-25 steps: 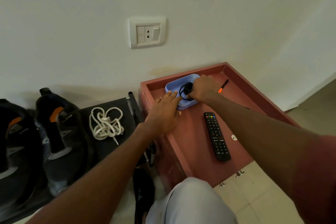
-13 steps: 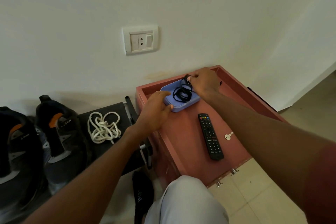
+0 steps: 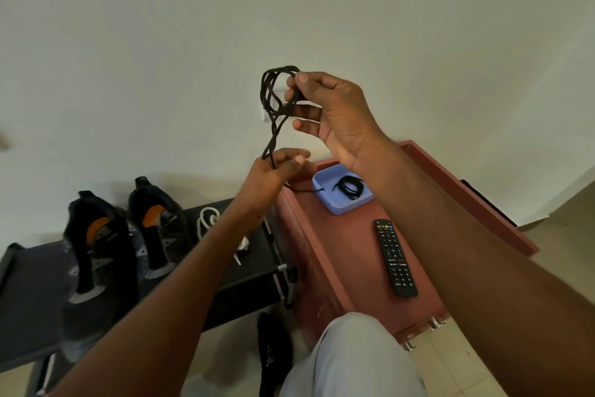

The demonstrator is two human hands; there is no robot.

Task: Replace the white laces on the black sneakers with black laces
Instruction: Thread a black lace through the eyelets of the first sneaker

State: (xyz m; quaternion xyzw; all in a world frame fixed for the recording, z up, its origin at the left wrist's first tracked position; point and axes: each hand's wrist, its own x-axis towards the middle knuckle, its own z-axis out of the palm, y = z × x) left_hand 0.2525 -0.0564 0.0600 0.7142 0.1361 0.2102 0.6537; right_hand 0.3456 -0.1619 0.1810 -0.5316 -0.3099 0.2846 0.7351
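Observation:
A black lace (image 3: 273, 106) hangs in loops in the air in front of the wall. My right hand (image 3: 328, 110) pinches its upper loops, and my left hand (image 3: 277, 174) grips its lower strands just below. One end trails down toward the blue tray (image 3: 325, 200), where a second coiled black lace (image 3: 351, 187) lies. Two black sneakers (image 3: 96, 255) (image 3: 157, 229) with orange tabs stand on a black rack at the left. The white laces (image 3: 209, 219) lie bundled on the rack beside them, partly hidden by my left arm.
The blue tray sits on a red-brown cabinet top (image 3: 351, 255) with a raised rim, along with a black remote (image 3: 394, 256). The black rack (image 3: 244, 268) stands left of it. My knee (image 3: 351, 358) and a black sock (image 3: 273, 354) are below. A wall is close behind.
My right hand has lifted one black lace out of the blue tray and raised it high. My left hand left the tray's edge and took hold of the lace's lower strands.

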